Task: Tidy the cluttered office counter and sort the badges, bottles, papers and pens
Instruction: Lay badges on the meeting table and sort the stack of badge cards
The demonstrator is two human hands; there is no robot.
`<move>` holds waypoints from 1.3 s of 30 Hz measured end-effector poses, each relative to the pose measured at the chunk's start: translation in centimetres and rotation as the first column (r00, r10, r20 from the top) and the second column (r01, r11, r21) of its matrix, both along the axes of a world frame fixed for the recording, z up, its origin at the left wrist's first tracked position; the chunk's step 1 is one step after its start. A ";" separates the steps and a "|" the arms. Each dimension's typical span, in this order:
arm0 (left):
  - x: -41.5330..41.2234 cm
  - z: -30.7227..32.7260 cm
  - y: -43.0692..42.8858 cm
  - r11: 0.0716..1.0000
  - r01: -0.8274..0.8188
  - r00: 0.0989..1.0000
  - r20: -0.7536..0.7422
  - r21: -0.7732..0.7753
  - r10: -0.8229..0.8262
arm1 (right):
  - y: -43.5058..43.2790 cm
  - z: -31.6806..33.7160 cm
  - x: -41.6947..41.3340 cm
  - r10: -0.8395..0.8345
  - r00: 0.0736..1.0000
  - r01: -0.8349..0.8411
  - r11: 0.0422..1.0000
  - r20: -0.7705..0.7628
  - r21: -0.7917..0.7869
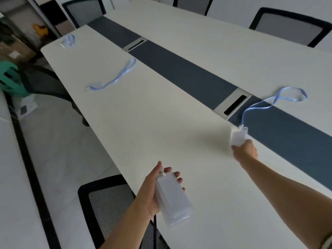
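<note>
Near side of the cable port [232,103], right hand [245,150] grip pinching a badge holder [239,135], lanyard [304,95] trailing beyond the port; left hand [152,191], farther from it, clasping the badge stack [173,196].

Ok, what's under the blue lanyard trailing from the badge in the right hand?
The lanyard runs across the table's dark centre strip and onto the white top, beside the cable port. The right hand covers the lower end of the badge.

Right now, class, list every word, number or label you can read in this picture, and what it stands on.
No text can be read.
The stack of clear plastic badge holders in the left hand shows no print.
The clear badge holder on a blue lanyard in the right hand is blurred.
</note>
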State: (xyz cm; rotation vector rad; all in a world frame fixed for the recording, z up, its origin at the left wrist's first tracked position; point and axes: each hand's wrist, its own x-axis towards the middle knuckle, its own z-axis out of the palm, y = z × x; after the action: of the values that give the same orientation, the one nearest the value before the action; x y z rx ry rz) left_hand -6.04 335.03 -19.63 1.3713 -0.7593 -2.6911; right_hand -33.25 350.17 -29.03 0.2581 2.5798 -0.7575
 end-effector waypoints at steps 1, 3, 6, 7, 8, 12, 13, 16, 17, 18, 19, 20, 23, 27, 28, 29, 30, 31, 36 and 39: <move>0.1 0.0 0.0 1.000 -0.002 1.000 -0.005 0.003 0.002 | 0.0 0.3 0.6 0.005 1.000 -0.006 0.999 -0.013 -0.044; 0.7 0.4 -0.1 1.000 -0.010 1.000 -0.016 0.016 0.010 | -0.4 1.7 2.2 0.032 0.999 -0.022 0.976 0.040 -0.216; 1.7 0.9 0.1 0.999 -0.017 1.000 -0.020 0.030 0.018 | -1.4 6.1 5.4 0.134 0.967 -0.001 0.852 0.216 -0.524; 2.3 1.2 0.3 1.000 -0.018 1.000 -0.020 0.025 0.019 | -1.6 7.9 6.7 0.214 0.947 -0.033 0.807 0.241 -0.589; 2.7 1.4 0.5 1.000 -0.021 1.000 -0.021 0.021 0.022 | -1.9 9.7 7.9 0.298 0.922 -0.074 0.761 0.246 -0.645; 4.8 2.5 1.3 0.998 -0.063 0.998 -0.030 -0.023 0.062 | -2.8 15.5 12.5 0.516 0.835 -0.189 0.596 0.192 -0.780; 5.5 2.9 1.5 0.996 -0.081 0.996 -0.037 -0.035 0.079 | -2.9 16.7 13.8 0.549 0.813 -0.202 0.582 0.197 -0.788; 7.4 4.3 1.4 0.990 -0.117 0.992 -0.053 -0.074 0.113 | -2.9 18.8 17.2 0.658 0.729 -0.316 0.568 0.188 -0.760; 8.1 4.6 1.2 0.988 -0.133 0.990 -0.061 -0.072 0.129 | -2.7 19.1 18.1 0.681 0.706 -0.343 0.569 0.194 -0.748; 9.1 5.1 0.9 0.985 -0.153 0.986 -0.079 -0.075 0.147 | -2.7 19.3 19.2 0.700 0.686 -0.369 0.570 0.199 -0.734; 10.0 5.4 0.5 0.980 -0.180 0.981 -0.088 -0.088 0.172 | -2.7 19.5 20.2 0.712 0.669 -0.384 0.575 0.211 -0.723; 10.8 5.7 0.2 0.972 -0.211 0.975 -0.099 -0.106 0.201 | -2.7 19.5 21.2 0.724 0.653 -0.400 0.579 0.222 -0.711; 14.3 7.0 -0.7 0.940 -0.305 0.947 -0.159 -0.155 0.280 | -3.6 19.6 24.8 0.755 0.610 -0.450 0.581 0.242 -0.679; 19.7 8.7 -2.7 0.896 -0.411 0.904 -0.205 -0.168 0.376 | -6.2 19.3 30.4 0.813 0.552 -0.576 0.534 0.187 -0.619; 21.4 9.1 -3.3 0.883 -0.437 0.891 -0.220 -0.173 0.398 | -7.2 19.2 31.9 0.829 0.515 -0.577 0.524 0.219 -0.627; 22.7 9.4 -3.9 0.868 -0.461 0.881 -0.217 -0.184 0.421 | -8.1 19.3 33.2 0.837 0.467 -0.548 0.526 0.284 -0.651; 23.5 9.8 -4.2 0.857 -0.481 0.871 -0.212 -0.185 0.443 | -8.8 19.2 34.1 0.838 0.413 -0.494 0.536 0.357 -0.685; 25.9 10.1 -5.3 0.831 -0.523 0.847 -0.218 -0.187 0.485 | -10.4 19.5 36.6 0.838 0.341 -0.440 0.543 0.426 -0.716; 35.4 11.0 -10.2 0.742 -0.637 0.770 -0.210 -0.207 0.602 | -16.9 20.8 46.7 0.846 0.164 -0.323 0.532 0.508 -0.783; 41.7 11.7 -14.0 0.709 -0.655 0.755 -0.230 -0.261 0.614 | -21.4 21.0 52.5 0.855 0.172 -0.298 0.518 0.489 -0.802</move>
State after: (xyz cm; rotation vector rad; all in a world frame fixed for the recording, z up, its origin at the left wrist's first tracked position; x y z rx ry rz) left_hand 35.62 321.02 -7.92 1.0969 -0.5448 -1.9742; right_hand 19.22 328.80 -8.07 -0.5098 1.1256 -0.6958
